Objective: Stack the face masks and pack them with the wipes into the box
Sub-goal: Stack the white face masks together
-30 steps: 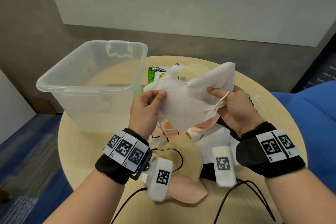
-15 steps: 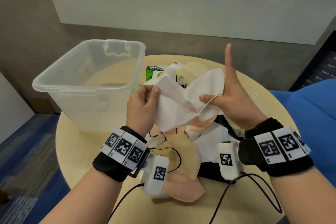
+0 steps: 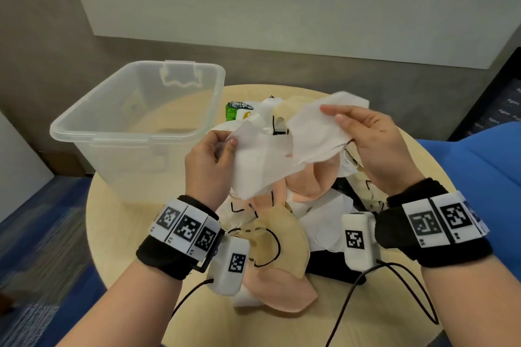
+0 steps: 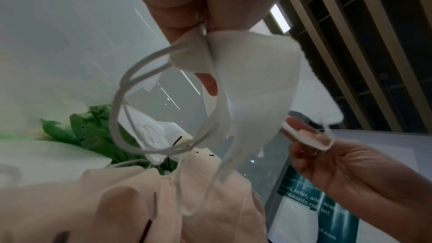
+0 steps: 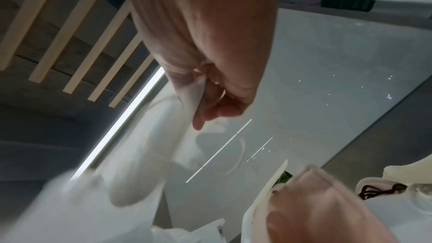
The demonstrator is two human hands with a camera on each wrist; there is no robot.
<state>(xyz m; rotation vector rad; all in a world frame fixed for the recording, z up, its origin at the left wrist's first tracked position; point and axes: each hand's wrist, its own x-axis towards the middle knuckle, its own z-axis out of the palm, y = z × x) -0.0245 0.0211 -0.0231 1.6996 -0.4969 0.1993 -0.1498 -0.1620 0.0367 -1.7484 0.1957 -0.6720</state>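
Only your left-wrist view shows the white elastic ear loops (image 4: 140, 103); above the clear plastic box (image 3: 135, 132), both your hands (image 3: 210, 166) (image 3: 375, 144) pinch the white fabric face mask (image 3: 282, 155), raised.

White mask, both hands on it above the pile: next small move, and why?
Probably fold it flat along its centre crease. The left hand and right hand each pinch one half of the white mask, which gapes open in mid-air above the pile of masks. The clear box holds no masks yet, so nothing looks stacked, and a flat mask would stack better.
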